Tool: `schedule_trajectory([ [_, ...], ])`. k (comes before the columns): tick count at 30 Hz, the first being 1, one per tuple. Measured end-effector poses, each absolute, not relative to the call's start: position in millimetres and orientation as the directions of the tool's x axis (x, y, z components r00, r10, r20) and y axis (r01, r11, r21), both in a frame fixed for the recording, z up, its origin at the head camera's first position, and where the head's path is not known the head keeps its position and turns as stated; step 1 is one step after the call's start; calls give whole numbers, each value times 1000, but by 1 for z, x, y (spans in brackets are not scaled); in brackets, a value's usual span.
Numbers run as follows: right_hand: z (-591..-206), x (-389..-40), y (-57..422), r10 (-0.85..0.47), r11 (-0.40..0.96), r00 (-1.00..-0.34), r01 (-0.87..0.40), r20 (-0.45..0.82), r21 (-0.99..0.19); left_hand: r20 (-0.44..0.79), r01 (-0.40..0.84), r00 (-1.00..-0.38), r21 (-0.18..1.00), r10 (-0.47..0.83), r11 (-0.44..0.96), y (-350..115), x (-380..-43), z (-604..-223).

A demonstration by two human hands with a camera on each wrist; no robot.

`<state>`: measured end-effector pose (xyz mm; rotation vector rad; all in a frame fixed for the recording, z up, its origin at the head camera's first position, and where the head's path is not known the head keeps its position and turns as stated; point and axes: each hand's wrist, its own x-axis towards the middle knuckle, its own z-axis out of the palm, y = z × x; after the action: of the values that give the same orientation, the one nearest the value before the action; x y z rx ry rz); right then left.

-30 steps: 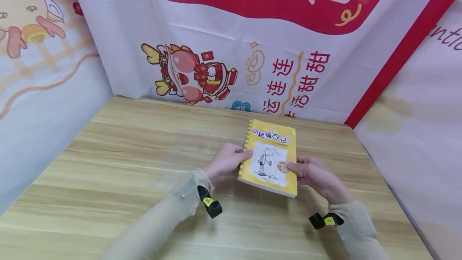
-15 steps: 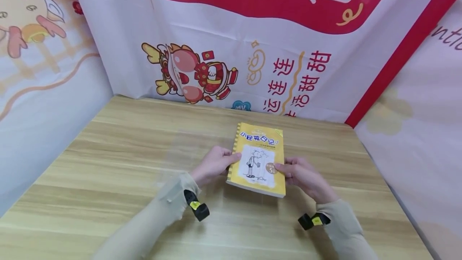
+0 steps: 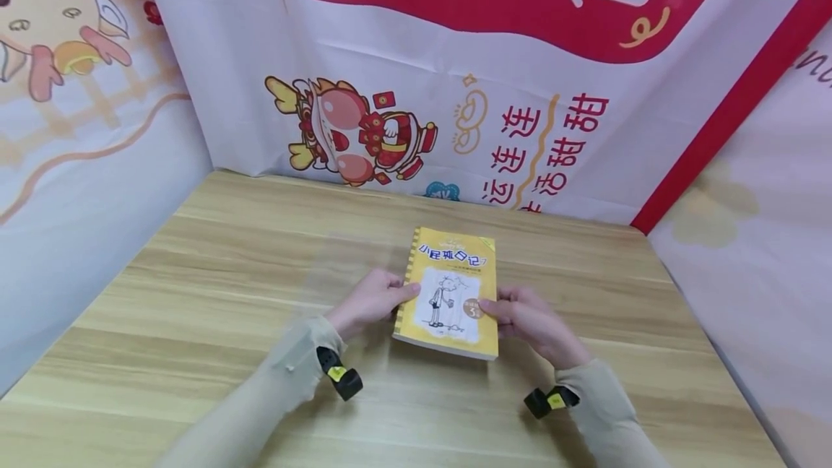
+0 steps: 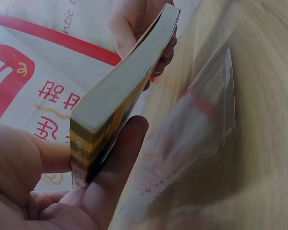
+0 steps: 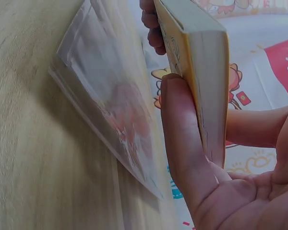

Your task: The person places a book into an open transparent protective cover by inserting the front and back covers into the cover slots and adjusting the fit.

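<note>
A yellow paperback book [image 3: 448, 284] with a cartoon figure on its cover is held up over the table, cover facing up. My left hand [image 3: 372, 300] grips its striped spine side, thumb on the cover and fingers underneath. On the opposite edge, my right hand [image 3: 536, 322] pinches the book the same way. The left wrist view shows the book's page block [image 4: 134, 72] from the end, with a gap above the tabletop. Below it lies a clear plastic sleeve [image 4: 192, 129], which the right wrist view also shows as a shiny transparent sheet [image 5: 101, 86].
The wood-grain table [image 3: 195, 295] extends on both sides of the hands. A printed red and white cloth [image 3: 390, 42] hangs along its back edge, and pale printed cloths close off the left and right sides. Each wrist wears a small black camera [image 3: 344, 381].
Both hands have carried the book left and slightly toward me, keeping their grip on its two edges. The head view has shifted a little.
</note>
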<state>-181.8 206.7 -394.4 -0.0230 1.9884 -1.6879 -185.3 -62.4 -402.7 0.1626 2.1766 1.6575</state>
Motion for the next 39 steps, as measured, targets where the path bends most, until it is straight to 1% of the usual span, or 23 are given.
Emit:
schedule_trajectory([
  [6, -395, -185, 198, -365, 226, -847, 322, -387, -919, -251, -123, -923, 912, 293, 392, -71, -185, -401],
  [14, -395, -189, 189, -370, 238, -838, 331, -401, -913, -286, -154, -923, 888, 256, 434, -80, -186, -400],
  [23, -393, -192, 187, -413, 277, -819, 304, -399, -911, -257, -114, -942, 848, 214, 518, -85, -191, -408],
  [30, -394, -190, 188, -357, 349, -835, 297, -419, -889, -270, -130, -945, 829, 186, 545, -81, -189, -410],
  [35, -398, -190, 189, -397, 372, -815, 279, -423, -885, -256, -123, -952, 826, 170, 550, -82, -187, -415],
  [39, -399, -191, 189, -419, 366, -803, 278, -424, -888, -275, -154, -945, 852, 177, 500, -82, -186, -417],
])
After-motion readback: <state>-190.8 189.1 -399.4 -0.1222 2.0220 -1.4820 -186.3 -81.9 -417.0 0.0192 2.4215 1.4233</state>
